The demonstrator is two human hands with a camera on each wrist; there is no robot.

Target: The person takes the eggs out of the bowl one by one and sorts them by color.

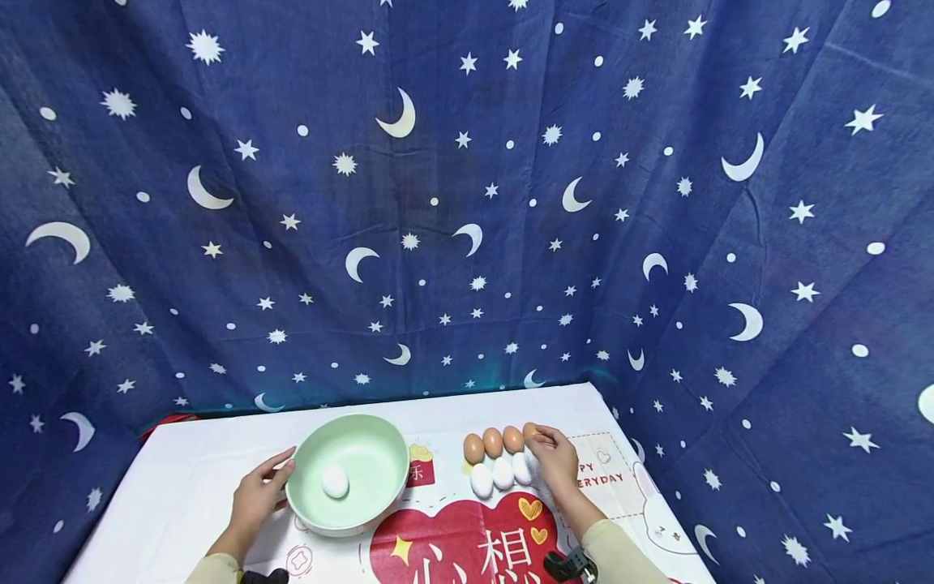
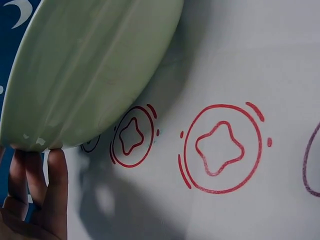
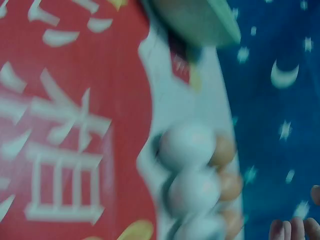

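Note:
My left hand (image 1: pixel 255 496) holds the left rim of a pale green bowl (image 1: pixel 390 454); a white egg (image 1: pixel 335 481) lies inside it. In the left wrist view, several fingertips touch the outer edge of the bowl (image 2: pixel 100 65). My right hand (image 1: pixel 556 462) pinches the brown egg (image 1: pixel 530 430) at the right end of a row, its fingers covering part of it. Other brown eggs (image 1: pixel 492 442) line up to its left, with three white eggs (image 1: pixel 502 474) in front. The right wrist view is blurred: fingers (image 3: pixel 295 229) show at the lower right, the pinched egg hidden.
A white tablecloth (image 1: pixel 212 446) with red prints covers the table. A large red heart print (image 1: pixel 452 535) lies in front of the eggs. Blue curtains (image 1: pixel 438 203) with moons and stars hang behind and to the sides of the table.

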